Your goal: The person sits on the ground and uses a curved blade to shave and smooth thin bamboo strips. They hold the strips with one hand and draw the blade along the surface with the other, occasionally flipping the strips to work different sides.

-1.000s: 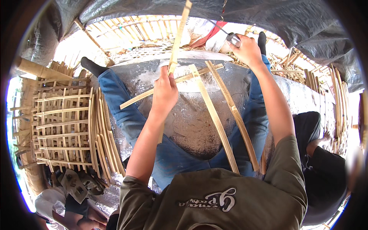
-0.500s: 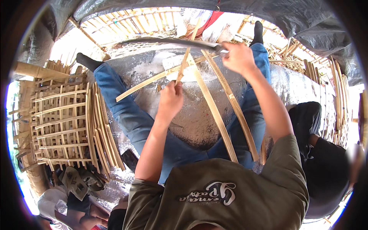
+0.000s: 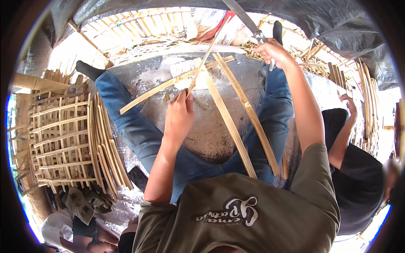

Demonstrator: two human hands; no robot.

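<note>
A slim bamboo strip (image 3: 209,55) slants far-right from the left hand (image 3: 179,114), whose fingers grasp its near end. At far right, the right hand (image 3: 274,52) clenches a long knife (image 3: 241,16). Near, pale lettering (image 3: 245,211) marks the olive shirt (image 3: 295,206).

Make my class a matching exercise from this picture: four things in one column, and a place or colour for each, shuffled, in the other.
Things
1. Knife
2. Thin bamboo strip
3. Trousers
4. Lattice panels

Places and colours
A. Blue
B. Stacked at the left side of the picture, beyond the left leg
C. Held in the right hand
D. Held in the left hand

Right pairs: 1-C, 2-D, 3-A, 4-B
</note>
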